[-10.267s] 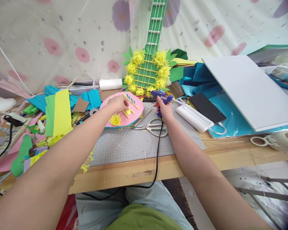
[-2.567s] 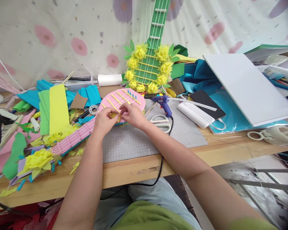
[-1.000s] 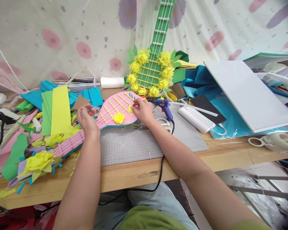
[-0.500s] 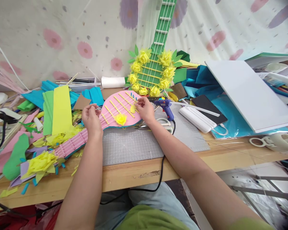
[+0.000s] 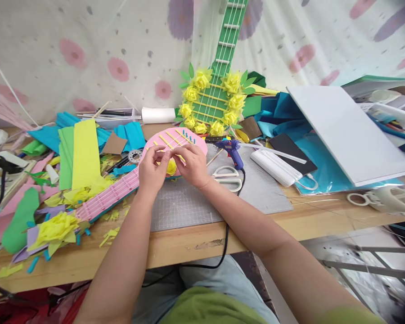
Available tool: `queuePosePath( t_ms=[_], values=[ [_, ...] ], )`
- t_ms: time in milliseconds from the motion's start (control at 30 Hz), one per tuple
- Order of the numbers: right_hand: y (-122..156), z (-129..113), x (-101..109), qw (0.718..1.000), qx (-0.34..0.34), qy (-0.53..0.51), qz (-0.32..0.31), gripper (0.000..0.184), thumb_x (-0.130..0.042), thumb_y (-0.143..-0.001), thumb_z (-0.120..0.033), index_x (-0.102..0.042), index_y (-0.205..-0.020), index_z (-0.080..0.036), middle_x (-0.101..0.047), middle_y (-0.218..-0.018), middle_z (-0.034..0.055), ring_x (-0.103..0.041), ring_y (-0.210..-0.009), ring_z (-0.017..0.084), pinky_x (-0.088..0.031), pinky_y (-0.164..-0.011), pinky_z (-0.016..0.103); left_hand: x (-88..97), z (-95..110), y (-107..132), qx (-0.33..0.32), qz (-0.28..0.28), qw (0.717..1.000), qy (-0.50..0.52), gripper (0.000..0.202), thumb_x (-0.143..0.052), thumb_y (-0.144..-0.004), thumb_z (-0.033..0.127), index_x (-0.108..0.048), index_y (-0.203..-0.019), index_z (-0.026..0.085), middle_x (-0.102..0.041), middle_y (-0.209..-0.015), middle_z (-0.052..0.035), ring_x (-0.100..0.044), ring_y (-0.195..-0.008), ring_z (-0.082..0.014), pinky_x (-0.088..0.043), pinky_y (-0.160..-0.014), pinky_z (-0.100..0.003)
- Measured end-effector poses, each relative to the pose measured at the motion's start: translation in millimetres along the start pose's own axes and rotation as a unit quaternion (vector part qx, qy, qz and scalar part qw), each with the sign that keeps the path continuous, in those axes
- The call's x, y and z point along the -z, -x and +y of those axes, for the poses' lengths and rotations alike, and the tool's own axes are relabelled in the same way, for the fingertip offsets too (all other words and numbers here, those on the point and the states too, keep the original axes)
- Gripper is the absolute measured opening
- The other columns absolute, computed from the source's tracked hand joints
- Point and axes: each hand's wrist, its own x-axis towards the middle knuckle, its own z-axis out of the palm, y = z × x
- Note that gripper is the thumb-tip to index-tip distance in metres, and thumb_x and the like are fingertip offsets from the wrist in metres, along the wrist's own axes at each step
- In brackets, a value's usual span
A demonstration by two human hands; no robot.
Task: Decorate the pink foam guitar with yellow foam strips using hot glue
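Over the body of a pink toy guitar (image 5: 199, 143), my left hand (image 5: 152, 170) and my right hand (image 5: 193, 165) meet fingertip to fingertip. Both are closed in a pinch. The yellow paper petal seen in my right fingers a moment earlier is now hidden behind them, so what my left fingers grip cannot be made out. Below the fingers, a yellow paper flower (image 5: 171, 168) on the guitar is partly covered. Yellow strips and small blue pegs (image 5: 185, 132) mark the body. The guitar's neck (image 5: 110, 194) slants down left to a larger yellow flower (image 5: 56, 229).
A blue glue gun (image 5: 232, 150) and scissors (image 5: 227, 177) lie on a grey cutting mat (image 5: 256, 193). Behind stands a green flowered guitar (image 5: 209, 105). Coloured paper (image 5: 84, 155) and scraps crowd the left; a white board (image 5: 347, 135) leans right. The cord crosses the table's front edge.
My hands have come together over the guitar body; they were apart at its two sides. The petal in my right fingers has gone out of sight. The scissors are now more exposed.
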Motion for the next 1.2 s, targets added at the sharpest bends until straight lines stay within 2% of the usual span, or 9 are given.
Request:
queuePosePath(
  t_ms=[267, 433, 567, 667, 733, 833, 933, 1033, 1200],
  values=[
    [3, 2, -1, 0.999, 0.031, -0.016, -0.034, 0.026, -0.042, -0.086, -0.020, -0.060, -0.104, -0.023, -0.064, -0.099, 0.0071, -0.054, -0.099, 0.021, -0.041, -0.090, 0.035, -0.6, -4, -3, 0.031, 0.029, 0.997, 0.057, 0.021, -0.063, -0.070, 0.027, -0.057, -0.090, 0.019, -0.065, -0.077, -0.0009, -0.062, -0.066, -0.0121, -0.052, -0.058, -0.024],
    [-2, 21, 28, 0.997, -0.038, -0.053, -0.052, 0.020, -0.050, -0.083, -0.030, -0.059, -0.099, -0.022, -0.065, -0.096, 0.0064, -0.057, -0.089, 0.020, -0.044, -0.082, 0.036, -0.8, -10, -5, 0.033, 0.074, 0.996, 0.039, 0.019, -0.062, -0.069, 0.024, -0.059, -0.087, 0.020, -0.065, -0.075, 0.0001, -0.062, -0.067, -0.0124, -0.054, -0.064, -0.028],
    [2, 52, 77, 0.965, -0.160, -0.086, -0.187, 0.027, -0.047, -0.084, -0.042, -0.058, -0.073, -0.021, -0.063, -0.068, 0.0015, -0.055, -0.063, 0.014, -0.042, -0.063, 0.029, 1.1, -14, -9, 0.040, 0.095, 0.994, 0.018, 0.016, -0.063, -0.066, 0.023, -0.061, -0.082, 0.018, -0.065, -0.073, -0.0006, -0.060, -0.065, -0.0117, -0.051, -0.062, -0.025],
    [14, 79, 117, 0.904, -0.221, -0.069, -0.358, 0.028, -0.055, -0.077, -0.043, -0.056, -0.061, -0.020, -0.060, -0.058, 0.0014, -0.052, -0.053, 0.013, -0.040, -0.054, 0.029, 2.6, -16, -11, 0.042, 0.105, 0.993, 0.016, 0.014, -0.064, -0.066, 0.024, -0.062, -0.077, 0.017, -0.065, -0.072, -0.0012, -0.059, -0.063, -0.0112, -0.049, -0.061, -0.024],
    [23, 94, 137, 0.871, -0.257, -0.061, -0.413, 0.028, -0.061, -0.072, -0.046, -0.056, -0.060, -0.021, -0.060, -0.056, 0.0026, -0.053, -0.051, 0.015, -0.039, -0.051, 0.030, 3.1, -18, -11, 0.045, 0.113, 0.992, 0.014, 0.013, -0.065, -0.066, 0.025, -0.062, -0.076, 0.017, -0.066, -0.072, -0.0012, -0.059, -0.063, -0.0110, -0.049, -0.063, -0.025],
    [33, 112, 146, 0.906, -0.283, 0.041, -0.313, 0.034, -0.066, -0.066, -0.054, -0.056, -0.058, -0.022, -0.057, -0.053, 0.0030, -0.051, -0.048, 0.015, -0.037, -0.047, 0.031, 3.4, -21, -12, 0.050, 0.118, 0.992, 0.004, 0.013, -0.065, -0.066, 0.027, -0.063, -0.075, 0.017, -0.065, -0.072, -0.0006, -0.059, -0.063, -0.0111, -0.048, -0.064, -0.025],
    [36, 122, 132, 0.924, -0.319, 0.112, -0.181, 0.038, -0.065, -0.065, -0.060, -0.058, -0.065, -0.022, -0.060, -0.062, 0.0039, -0.053, -0.054, 0.017, -0.038, -0.052, 0.032, 3.2, -22, -13, 0.048, 0.119, 0.992, -0.006, 0.014, -0.065, -0.065, 0.028, -0.064, -0.074, 0.017, -0.064, -0.071, -0.0004, -0.058, -0.063, -0.0114, -0.048, -0.063, -0.025],
    [36, 127, 107, 0.931, -0.324, 0.087, -0.143, 0.040, -0.064, -0.066, -0.057, -0.061, -0.077, -0.019, -0.064, -0.073, 0.0064, -0.059, -0.066, 0.022, -0.042, -0.059, 0.034, 2.4, -23, -12, 0.046, 0.116, 0.992, -0.003, 0.013, -0.066, -0.064, 0.027, -0.065, -0.073, 0.017, -0.063, -0.069, 0.0002, -0.057, -0.063, -0.0113, -0.048, -0.063, -0.025],
    [37, 132, 84, 0.908, -0.402, 0.063, -0.098, 0.039, -0.058, -0.071, -0.053, -0.063, -0.081, -0.016, -0.065, -0.076, 0.0110, -0.061, -0.073, 0.025, -0.046, -0.064, 0.037, -0.4, -22, -12, 0.069, 0.103, 0.992, 0.024, 0.011, -0.068, -0.061, 0.027, -0.065, -0.069, 0.019, -0.061, -0.064, 0.0008, -0.056, -0.060, -0.0122, -0.050, -0.057, -0.026]
  ],
)
